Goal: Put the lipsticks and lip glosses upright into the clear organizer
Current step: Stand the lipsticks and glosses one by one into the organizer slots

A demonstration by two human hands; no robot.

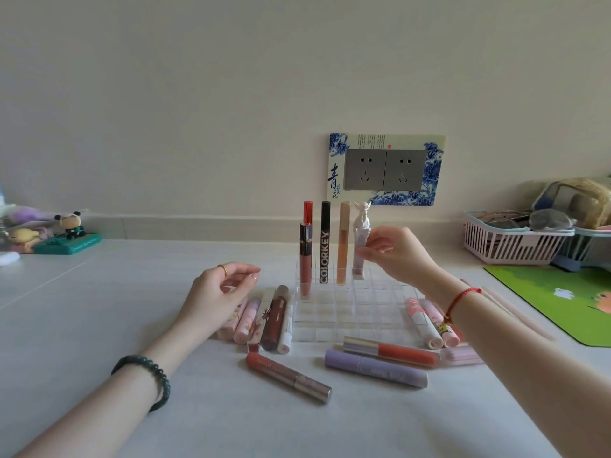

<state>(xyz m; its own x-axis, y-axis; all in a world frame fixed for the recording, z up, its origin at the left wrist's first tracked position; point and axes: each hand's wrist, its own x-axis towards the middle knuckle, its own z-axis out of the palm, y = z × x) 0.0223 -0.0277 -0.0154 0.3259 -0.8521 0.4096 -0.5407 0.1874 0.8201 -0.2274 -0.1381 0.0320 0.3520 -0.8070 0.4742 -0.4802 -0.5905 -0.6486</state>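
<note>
Fingers (370, 250) of the right hand (396, 256) pinch the white tube (358, 226) in the organizer (347, 312); the left hand (218, 292) is slack, empty. Careless release may topple it onto the peach tube (344, 242).

View: head-worn, wide-angle.
Facing: forward and slightly down, toward wall (198, 94) behind table (99, 325).
Nearness: close; clear organizer (347, 312) centred, table filling lower half.

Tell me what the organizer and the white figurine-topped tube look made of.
The organizer: clear rigid plastic, likely acrylic, glossy; the table shows through its grid walls. The white tube, pinched by the right hand: probably plastic, opaque matte white, with a moulded figurine cap.
</note>
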